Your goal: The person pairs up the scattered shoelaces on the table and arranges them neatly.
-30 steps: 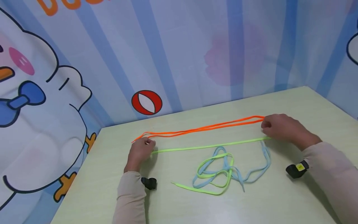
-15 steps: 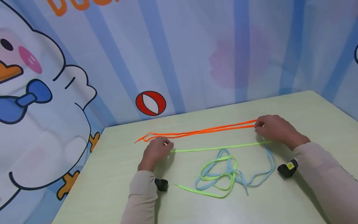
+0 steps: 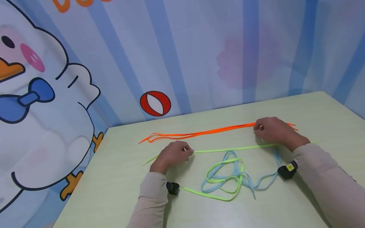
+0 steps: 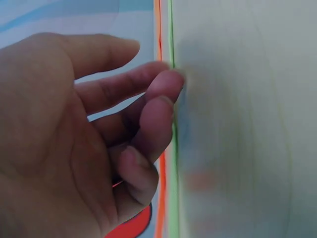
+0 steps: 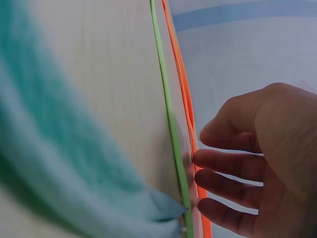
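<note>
My left hand (image 3: 175,153) is over a straight green shoelace (image 3: 231,149), whose left end shows beyond it. In the left wrist view its thumb stands apart from the loosely bent fingers (image 4: 158,119), which overlap the green lace. My right hand (image 3: 272,129) is at the right part of orange shoelace strands (image 3: 216,130) laid side by side along the back. Their ends stick out past that hand. The right wrist view has its relaxed fingertips (image 5: 203,157) right at the orange strands. Nothing is gripped in either hand.
In front of the straight lace, a light blue shoelace (image 3: 252,188) lies tangled with a second green shoelace (image 3: 203,194) on the pale table (image 3: 119,190). A printed fabric backdrop (image 3: 205,63) stands along the table's back edge. Each wrist carries a small black camera.
My left hand has moved right along the green lace, uncovering its left end. My right hand has moved left, and the orange strands' right ends now show; the strands lie closer together.
</note>
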A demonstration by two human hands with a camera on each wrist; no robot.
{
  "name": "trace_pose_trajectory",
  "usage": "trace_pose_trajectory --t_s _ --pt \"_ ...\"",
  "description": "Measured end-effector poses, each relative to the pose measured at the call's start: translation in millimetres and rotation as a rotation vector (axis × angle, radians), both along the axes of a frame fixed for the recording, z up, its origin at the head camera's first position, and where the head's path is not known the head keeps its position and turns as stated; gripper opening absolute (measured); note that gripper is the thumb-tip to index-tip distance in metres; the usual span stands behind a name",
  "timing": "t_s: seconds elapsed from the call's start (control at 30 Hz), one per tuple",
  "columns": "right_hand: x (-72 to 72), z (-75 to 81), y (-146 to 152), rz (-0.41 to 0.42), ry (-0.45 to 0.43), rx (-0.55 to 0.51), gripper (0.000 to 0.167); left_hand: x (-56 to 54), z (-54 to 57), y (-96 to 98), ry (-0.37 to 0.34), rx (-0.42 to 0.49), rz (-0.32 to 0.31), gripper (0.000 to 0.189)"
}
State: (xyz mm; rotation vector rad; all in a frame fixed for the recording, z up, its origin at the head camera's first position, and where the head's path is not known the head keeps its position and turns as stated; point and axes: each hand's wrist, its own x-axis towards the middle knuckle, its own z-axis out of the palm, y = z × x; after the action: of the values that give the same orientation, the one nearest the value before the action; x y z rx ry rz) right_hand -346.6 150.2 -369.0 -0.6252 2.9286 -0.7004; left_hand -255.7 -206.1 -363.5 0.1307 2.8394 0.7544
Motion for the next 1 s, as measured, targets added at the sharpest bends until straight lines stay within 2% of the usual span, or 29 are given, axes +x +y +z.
trace_pose_trajectory --t_s 0.13,0.3,0.53,0.8,1.0 --pt "1.7 2.1 -5.9 0.023 -0.014 0.028 0.022 4.2 2.5 9.1 -0.028 -0.018 -0.065 0.018" --pt "6.2 5.0 -11.4 0.061 -0.021 0.018 0.023 10.3 4.8 23.9 -0.069 0.000 -0.141 0.016" --pt "12.1 6.3 -14.9 0.105 -0.017 -0.026 0.027 14.9 8.9 43.4 -0.068 0.000 -0.242 0.011" --pt "20.4 4.7 -17.5 0.154 -0.059 -0.128 0.025 17.6 4.0 53.9 -0.091 0.020 -0.292 0.015" --pt "31.5 0.7 -19.5 0.165 -0.040 -0.128 0.018 19.3 1.3 61.4 -0.068 -0.019 -0.334 0.016"
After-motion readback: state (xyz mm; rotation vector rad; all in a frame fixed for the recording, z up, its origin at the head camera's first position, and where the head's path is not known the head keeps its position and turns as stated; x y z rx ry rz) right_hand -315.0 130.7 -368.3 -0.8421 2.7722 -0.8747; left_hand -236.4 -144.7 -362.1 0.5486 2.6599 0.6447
